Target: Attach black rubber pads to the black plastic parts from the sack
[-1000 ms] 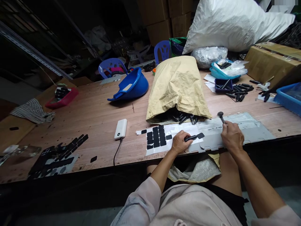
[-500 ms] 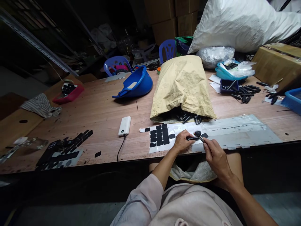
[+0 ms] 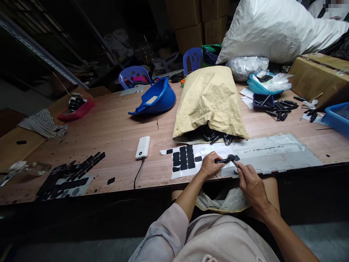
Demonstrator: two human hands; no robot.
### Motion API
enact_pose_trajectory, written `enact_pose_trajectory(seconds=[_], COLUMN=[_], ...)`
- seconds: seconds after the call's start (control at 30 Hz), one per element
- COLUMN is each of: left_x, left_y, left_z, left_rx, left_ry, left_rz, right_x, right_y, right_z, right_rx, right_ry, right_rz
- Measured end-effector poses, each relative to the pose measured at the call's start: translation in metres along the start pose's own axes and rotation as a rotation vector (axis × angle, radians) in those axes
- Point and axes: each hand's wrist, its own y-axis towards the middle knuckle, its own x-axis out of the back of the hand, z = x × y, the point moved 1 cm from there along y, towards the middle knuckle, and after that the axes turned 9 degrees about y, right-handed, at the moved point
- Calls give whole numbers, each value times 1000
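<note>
My left hand [image 3: 210,164] is closed on a slim black rod-shaped piece [image 3: 223,160] that points to the right. In my right hand [image 3: 251,182], the fingers pinch the thin handle of a tool with a round black head [image 3: 231,157]. That head meets the right end of the black piece; whether it presses on it I cannot tell. Beneath both hands lies a white backing sheet [image 3: 224,150] with rows of black rounded stickers [image 3: 183,158] on its left part. A single dark sticker [image 3: 237,157] shows just beyond the tool head.
Behind the hands a tan sack [image 3: 208,94] lies with its mouth toward me, black pieces [image 3: 215,139] showing inside. A white power bank [image 3: 143,147] with a cable is left of the sheet. A blue basin [image 3: 160,96] and a heap of black parts [image 3: 283,106] stand farther back.
The tool's round head has come down slightly toward me, onto the end of the black piece. My left hand keeps its grip, and the whole view has shifted a little.
</note>
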Motion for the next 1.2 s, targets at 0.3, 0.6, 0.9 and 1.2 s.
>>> enact_pose_trajectory(seconds=[0.3,0.6,0.9,1.2], left_x=[-4,-3,1,-29], left_y=[-2,-5,-14,-136], left_z=[-1,-5,-9,9], left_rx=[-26,-38,-111,-186], left_ry=[97,176,163,210], left_rz=[-25,-11,-51,377], right_x=[28,43,23,24], right_y=[35,84,102,101], right_z=[-30,-102,-99,-98], right_rx=[-115,-340,-396,-412], right_ry=[-206,-597,-602,-597], right_rz=[-138,19,-31,-21])
